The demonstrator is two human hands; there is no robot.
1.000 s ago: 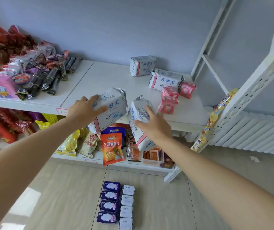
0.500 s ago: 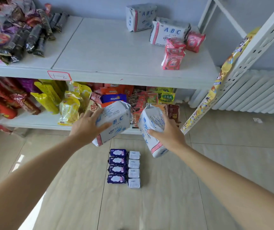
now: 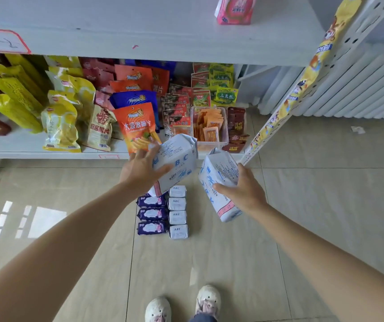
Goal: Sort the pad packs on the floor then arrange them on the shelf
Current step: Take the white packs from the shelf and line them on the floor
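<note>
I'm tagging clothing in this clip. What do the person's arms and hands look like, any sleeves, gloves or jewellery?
Both forearms are bare with no sleeve in view. The left hand and right hand wear no gloves; no rings, watch or bracelets are visible.

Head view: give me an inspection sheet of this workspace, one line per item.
Surface: tiled floor, sunlight patch at left; white upper shelf mostly bare where visible.
Job's things: two large white ABC packs, one in the left hand, one in the right hand; on the floor, a column of purple packs beside a column of small white ABC packs.
Clutter: snack bags fill the lower shelf; pink pack on the upper shelf.
Grippers: both hands grip their packs, held above the floor.
Cables: nothing seen.
Surroundings: white radiator at right; the person's shoes at the bottom edge.
</note>
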